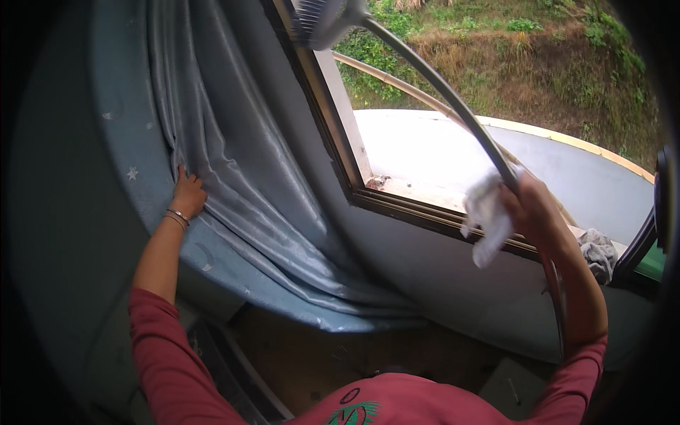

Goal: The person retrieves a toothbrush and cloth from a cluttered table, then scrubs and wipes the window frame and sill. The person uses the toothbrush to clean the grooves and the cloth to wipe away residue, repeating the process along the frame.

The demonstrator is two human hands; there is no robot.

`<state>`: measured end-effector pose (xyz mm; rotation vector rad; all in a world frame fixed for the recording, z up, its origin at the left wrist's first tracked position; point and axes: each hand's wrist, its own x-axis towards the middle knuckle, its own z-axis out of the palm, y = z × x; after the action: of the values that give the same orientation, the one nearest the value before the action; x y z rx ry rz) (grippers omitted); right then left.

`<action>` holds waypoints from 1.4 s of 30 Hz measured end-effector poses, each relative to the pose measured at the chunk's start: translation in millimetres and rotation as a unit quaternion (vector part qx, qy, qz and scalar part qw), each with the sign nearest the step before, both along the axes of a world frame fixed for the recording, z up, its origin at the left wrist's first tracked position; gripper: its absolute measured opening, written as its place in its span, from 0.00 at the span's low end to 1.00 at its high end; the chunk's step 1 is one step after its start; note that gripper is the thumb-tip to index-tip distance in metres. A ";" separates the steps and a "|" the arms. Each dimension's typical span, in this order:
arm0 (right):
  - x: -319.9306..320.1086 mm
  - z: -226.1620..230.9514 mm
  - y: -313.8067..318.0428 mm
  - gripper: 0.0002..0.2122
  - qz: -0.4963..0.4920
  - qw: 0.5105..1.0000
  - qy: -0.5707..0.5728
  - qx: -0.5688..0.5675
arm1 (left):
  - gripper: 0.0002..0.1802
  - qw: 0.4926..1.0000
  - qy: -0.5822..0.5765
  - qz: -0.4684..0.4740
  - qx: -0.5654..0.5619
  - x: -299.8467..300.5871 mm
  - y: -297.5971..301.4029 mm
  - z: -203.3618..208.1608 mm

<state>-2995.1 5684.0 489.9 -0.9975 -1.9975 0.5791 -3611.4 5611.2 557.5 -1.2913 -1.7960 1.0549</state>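
Note:
My left hand (pixel 188 194) grips a fold of the shiny blue-grey curtain (pixel 248 184), which hangs beside the window and has a paler blue border with moons and stars. Raised on the right, my right hand (pixel 530 205) is closed around the grey handle of a long broom (pixel 443 88). A crumpled white cloth (pixel 487 219) hangs from that same hand, slightly blurred. The broom slants up to the left, its bristled head at the top by the window frame and partly cut off by the picture's edge. Its handle's lower end runs down behind my right forearm.
The dark window frame (pixel 425 215) borders an open window with a sill below it. A grey rag (pixel 598 256) lies at the sill's right end. Outside are a low white wall (pixel 567 152) and a grassy slope. A dark slatted object (pixel 234 375) stands low on the left.

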 end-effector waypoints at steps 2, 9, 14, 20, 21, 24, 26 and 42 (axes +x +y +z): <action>-27.9 3.8 8.3 0.07 0.013 1.000 -0.028 -0.004 | 0.12 1.000 0.006 -0.009 -0.002 1.8 0.0 1.1; 1.9 -71.7 -31.8 0.08 -0.054 0.966 -0.250 -0.038 | 0.13 0.998 -0.009 -0.050 0.035 -53.3 6.9 -7.5; 22.9 -87.1 -32.4 0.06 -0.075 0.911 -0.406 -0.015 | 0.11 0.997 -0.029 -0.062 0.044 -39.2 0.2 -2.6; 67.3 -19.5 -52.3 0.09 -0.193 0.844 -0.498 0.052 | 0.07 0.980 -0.063 -0.153 0.114 -55.0 0.7 -14.9; 65.4 -21.2 -55.6 0.09 -0.190 0.847 -0.494 0.047 | 0.06 0.976 -0.060 -0.169 0.124 -61.5 -2.3 -19.9; 56.2 -29.5 -61.6 0.10 -0.188 0.875 -0.444 0.032 | 0.06 0.966 -0.057 -0.200 0.154 -70.7 -7.0 -30.0; 59.5 -35.8 -55.8 0.11 -0.206 0.871 -0.445 0.031 | 0.07 0.957 -0.061 -0.225 0.174 -82.6 -11.9 -33.4; 20.9 -76.0 -7.8 0.11 -0.192 0.888 -0.404 -0.106 | 0.09 0.953 -0.071 -0.257 0.144 -77.3 -9.6 -24.5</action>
<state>-2974.2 5676.2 413.9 -1.9541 -2.3461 0.1531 -3688.7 5601.6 533.1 -1.5579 -1.5140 0.4057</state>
